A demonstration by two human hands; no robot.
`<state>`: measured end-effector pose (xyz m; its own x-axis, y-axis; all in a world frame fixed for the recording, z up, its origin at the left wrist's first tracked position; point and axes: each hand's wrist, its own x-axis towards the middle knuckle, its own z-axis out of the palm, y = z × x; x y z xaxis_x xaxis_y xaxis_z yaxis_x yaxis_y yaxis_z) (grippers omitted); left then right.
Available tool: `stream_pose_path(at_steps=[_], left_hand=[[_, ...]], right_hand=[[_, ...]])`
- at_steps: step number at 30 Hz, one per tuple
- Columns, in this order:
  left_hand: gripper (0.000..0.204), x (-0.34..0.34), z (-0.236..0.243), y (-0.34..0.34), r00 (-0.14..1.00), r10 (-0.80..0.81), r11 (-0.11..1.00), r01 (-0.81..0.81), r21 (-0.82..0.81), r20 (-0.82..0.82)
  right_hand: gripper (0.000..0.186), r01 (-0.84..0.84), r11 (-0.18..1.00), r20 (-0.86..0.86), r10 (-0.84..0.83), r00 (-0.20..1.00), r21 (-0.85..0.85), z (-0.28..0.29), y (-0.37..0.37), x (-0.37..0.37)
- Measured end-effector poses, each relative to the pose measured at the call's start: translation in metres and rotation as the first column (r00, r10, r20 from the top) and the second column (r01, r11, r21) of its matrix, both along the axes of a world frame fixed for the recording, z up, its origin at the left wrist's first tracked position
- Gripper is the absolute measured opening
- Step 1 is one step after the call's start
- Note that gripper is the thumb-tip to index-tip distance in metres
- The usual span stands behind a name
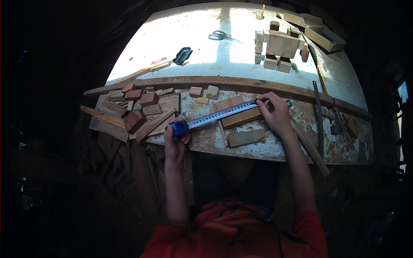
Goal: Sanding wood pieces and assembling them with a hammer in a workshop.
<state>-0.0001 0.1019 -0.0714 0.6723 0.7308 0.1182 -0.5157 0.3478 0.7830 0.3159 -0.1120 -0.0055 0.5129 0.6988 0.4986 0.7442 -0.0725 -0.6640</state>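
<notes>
My left hand (172,145) is closed around the blue case of a tape measure (179,128) at the bench's near edge. Its silver blade (221,115) is drawn out, slanting up to the right. At the far end of that blade, my right hand (277,112) pinches the tip between thumb and fingers. Under the blade lies a brown wooden block (241,118), partly hidden by it and by my right hand. A thin wooden strip (222,129) and a flat greyish wood piece (246,138) lie on the near side of the block.
Wood offcuts (149,99) pile up at left. A long wooden bar (180,81) crosses the bench. Beyond it lie scissors (220,36), a black object (182,56), a figure-like block assembly (282,45) and an open box (331,41). A wooden handle (310,148) overhangs the near edge, right.
</notes>
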Motion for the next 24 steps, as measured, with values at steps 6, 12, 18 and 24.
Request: stream_pose_path(at_steps=[6, 12, 18, 24], left_hand=[[0.054, 0.003, 0.006, -0.002, 0.997, 0.02, 1.0, -0.019, 0.015, -0.074], [0.051, 0.005, 0.009, -0.002, 0.992, 0.046, 0.999, -0.048, -0.012, -0.116], [0.051, 0.007, 0.015, -0.004, 0.986, 0.064, 0.995, -0.074, -0.06, -0.154], [0.052, 0.011, 0.019, -0.004, 0.981, 0.081, 0.991, -0.098, -0.089, -0.178]], right_hand=[[0.013, 0.013, 1.0, -0.001, -0.013, 1.0, 0.006, 0.0, 0.001, -0.001], [0.015, 0.017, 1.0, -0.01, -0.017, 1.0, 0.013, 0.003, 0.0, -0.002], [0.023, 0.02, 1.0, -0.047, -0.02, 0.999, 0.003, 0.006, 0.0, -0.004], [0.034, -0.007, 1.0, 0.041, 0.006, 0.999, 0.01, 0.01, -0.003, -0.008]])
